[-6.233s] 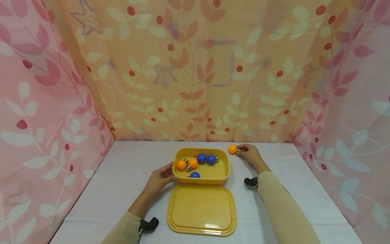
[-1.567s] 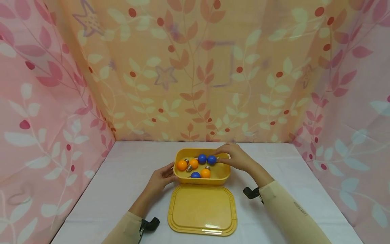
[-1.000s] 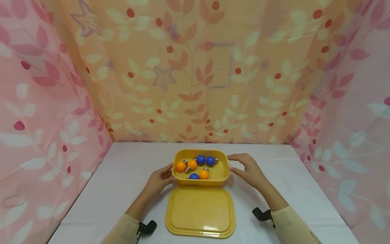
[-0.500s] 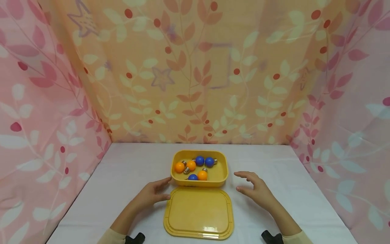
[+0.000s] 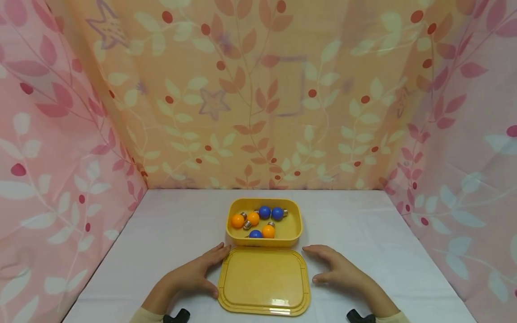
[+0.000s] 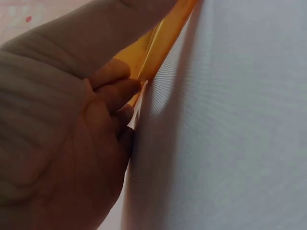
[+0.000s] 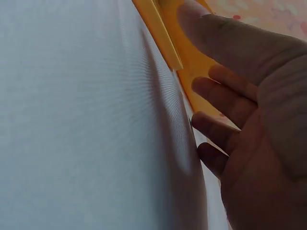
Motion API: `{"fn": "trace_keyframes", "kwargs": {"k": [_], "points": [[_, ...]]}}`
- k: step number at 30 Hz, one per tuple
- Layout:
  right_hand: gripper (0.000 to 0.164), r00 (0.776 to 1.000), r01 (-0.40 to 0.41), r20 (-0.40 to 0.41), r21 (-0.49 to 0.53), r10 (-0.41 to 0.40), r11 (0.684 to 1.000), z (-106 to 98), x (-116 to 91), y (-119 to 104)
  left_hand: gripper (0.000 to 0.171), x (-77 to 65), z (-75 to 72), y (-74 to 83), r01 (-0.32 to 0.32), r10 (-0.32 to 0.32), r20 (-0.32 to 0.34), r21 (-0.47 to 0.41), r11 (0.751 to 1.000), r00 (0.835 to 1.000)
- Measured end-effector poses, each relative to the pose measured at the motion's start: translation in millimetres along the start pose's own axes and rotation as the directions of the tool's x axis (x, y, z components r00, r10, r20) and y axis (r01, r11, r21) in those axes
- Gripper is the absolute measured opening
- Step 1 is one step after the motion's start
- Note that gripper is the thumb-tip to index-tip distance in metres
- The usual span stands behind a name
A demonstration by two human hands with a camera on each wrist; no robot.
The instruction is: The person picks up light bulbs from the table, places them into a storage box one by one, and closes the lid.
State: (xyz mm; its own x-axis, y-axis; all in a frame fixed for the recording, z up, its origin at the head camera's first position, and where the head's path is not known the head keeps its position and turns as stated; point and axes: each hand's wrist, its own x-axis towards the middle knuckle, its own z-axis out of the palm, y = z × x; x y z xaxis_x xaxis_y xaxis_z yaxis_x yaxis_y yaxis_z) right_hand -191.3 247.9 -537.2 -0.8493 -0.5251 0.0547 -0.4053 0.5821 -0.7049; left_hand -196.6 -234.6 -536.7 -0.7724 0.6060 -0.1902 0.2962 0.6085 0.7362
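Observation:
A yellow rectangular lid (image 5: 264, 280) lies flat on the white cloth, directly in front of a yellow box (image 5: 264, 242). My left hand (image 5: 191, 274) is at the lid's left side, thumb and fingertips right at its edge. My right hand (image 5: 343, 272) stands just off the lid's right side, thumb and fingers spread. Inside the box lie three orange light bulbs (image 5: 238, 221) and three blue light bulbs (image 5: 277, 213) with metal screw bases. In the right wrist view the right hand's fingers (image 7: 225, 103) are relaxed beside the yellow edge, holding nothing.
White cloth (image 5: 177, 220) covers the table around the box. An orange patterned curtain (image 5: 258, 98) hangs behind it, with pink patterned curtains (image 5: 52, 157) at the sides. A black camera mount (image 5: 177, 316) sits at each wrist.
An orange bulb held earlier by my right hand now lies in the box. My left hand has left the box's side, and both hands have come back toward me, beside the lid.

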Motion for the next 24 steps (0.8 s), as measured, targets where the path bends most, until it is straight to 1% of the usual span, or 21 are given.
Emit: {"fn": "trace_keyframes", "kwargs": {"k": [2, 4, 7, 9, 12, 17, 21, 24], "points": [[0.089, 1.000, -0.009, 0.023, -0.015, 0.009, 1.000, 2.9, -1.3, 0.5, 0.123, -0.4, -0.4, 0.7, -0.002, 0.002, 0.012, 0.020, 1.000, 1.000], [0.097, 0.999, -0.007, 0.042, -0.051, 0.009, 0.999, 6.0, -2.9, 0.8, 0.125, -0.4, -0.4, 1.1, -0.011, 0.010, 0.018, 0.048, 0.999, 1.000], [0.107, 0.998, 0.026, 0.060, -0.095, -0.020, 0.995, 10.6, -4.5, 0.1, 0.127, -0.3, 0.2, 1.5, -0.022, 0.021, 0.028, 0.068, 0.997, 0.999], [0.110, 0.997, 0.053, 0.060, -0.113, -0.047, 0.992, 13.2, -4.8, -1.2, 0.127, -0.7, 0.6, 1.7, -0.024, 0.022, 0.030, 0.073, 0.997, 0.999], [0.111, 0.997, 0.068, 0.052, -0.114, -0.063, 0.991, 16.0, -4.7, -4.7, 0.126, -1.2, 1.1, 1.7, -0.024, 0.022, 0.036, 0.059, 0.998, 0.999], [0.111, 0.998, 0.063, 0.036, -0.107, -0.059, 0.992, 18.4, -4.6, -7.9, 0.124, -1.2, 2.1, 1.3, -0.040, 0.038, 0.045, 0.039, 0.998, 0.998], [0.111, 0.994, 0.105, 0.010, -0.113, -0.105, 0.988, 20.3, -3.7, -5.0, 0.123, -0.8, 3.5, 0.6, -0.033, 0.032, 0.030, 0.041, 0.999, 0.999], [0.110, 0.990, 0.141, -0.013, -0.100, -0.143, 0.985, 21.2, -2.8, -2.4, 0.123, -1.1, 3.8, -0.6, -0.023, 0.023, 0.011, 0.034, 0.999, 1.000]]}}
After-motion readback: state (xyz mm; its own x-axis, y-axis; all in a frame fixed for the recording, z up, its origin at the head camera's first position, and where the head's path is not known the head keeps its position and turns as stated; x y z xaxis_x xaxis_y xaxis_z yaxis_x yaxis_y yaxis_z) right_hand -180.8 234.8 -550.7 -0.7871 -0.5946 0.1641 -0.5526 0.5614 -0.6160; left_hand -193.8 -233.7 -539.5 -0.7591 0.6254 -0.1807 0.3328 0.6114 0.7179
